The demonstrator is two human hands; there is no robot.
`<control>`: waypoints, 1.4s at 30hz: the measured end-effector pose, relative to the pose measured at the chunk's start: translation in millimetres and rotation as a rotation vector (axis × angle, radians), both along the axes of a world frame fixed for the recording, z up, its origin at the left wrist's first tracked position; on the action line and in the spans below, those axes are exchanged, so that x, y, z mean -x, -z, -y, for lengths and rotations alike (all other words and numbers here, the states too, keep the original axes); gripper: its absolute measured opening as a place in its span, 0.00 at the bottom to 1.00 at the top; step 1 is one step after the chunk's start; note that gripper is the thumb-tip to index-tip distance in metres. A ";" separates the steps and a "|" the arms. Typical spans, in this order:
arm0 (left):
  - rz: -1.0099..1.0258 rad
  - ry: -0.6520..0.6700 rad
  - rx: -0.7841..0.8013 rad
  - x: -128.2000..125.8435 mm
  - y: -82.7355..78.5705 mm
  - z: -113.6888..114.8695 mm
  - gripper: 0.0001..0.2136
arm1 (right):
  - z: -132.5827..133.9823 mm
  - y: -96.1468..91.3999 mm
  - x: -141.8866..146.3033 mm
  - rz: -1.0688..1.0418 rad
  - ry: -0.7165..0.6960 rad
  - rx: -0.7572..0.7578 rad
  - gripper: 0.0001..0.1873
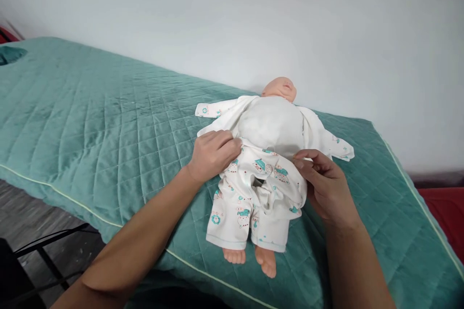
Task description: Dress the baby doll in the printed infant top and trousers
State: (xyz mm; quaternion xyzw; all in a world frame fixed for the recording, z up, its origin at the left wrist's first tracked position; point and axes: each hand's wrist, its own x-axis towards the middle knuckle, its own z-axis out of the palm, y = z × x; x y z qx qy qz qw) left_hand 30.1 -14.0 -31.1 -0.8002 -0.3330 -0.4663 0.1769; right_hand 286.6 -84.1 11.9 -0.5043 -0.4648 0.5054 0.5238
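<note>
A baby doll [280, 88] lies on its back on a green quilted table [108, 120], head toward the wall, bare feet toward me. It wears white printed trousers [246, 207] and an open printed top spread out under its white cloth torso [271, 123]. My left hand [212, 154] is closed on the trousers' waistband at the doll's right hip. My right hand [326, 183] pinches the waistband at the other hip, thumb and fingers pressed on the cloth.
A white wall [253, 19] runs behind the table. The table's front edge has pale piping, with dark floor and black metal legs [47, 251] below at left. Something red [445, 217] sits at the right beyond the table.
</note>
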 end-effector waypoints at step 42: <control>0.140 0.700 1.191 13.1 -35.3 -0.7 0.12 | 13.5 -1.8 9.4 0.019 -0.302 -0.081 0.04</control>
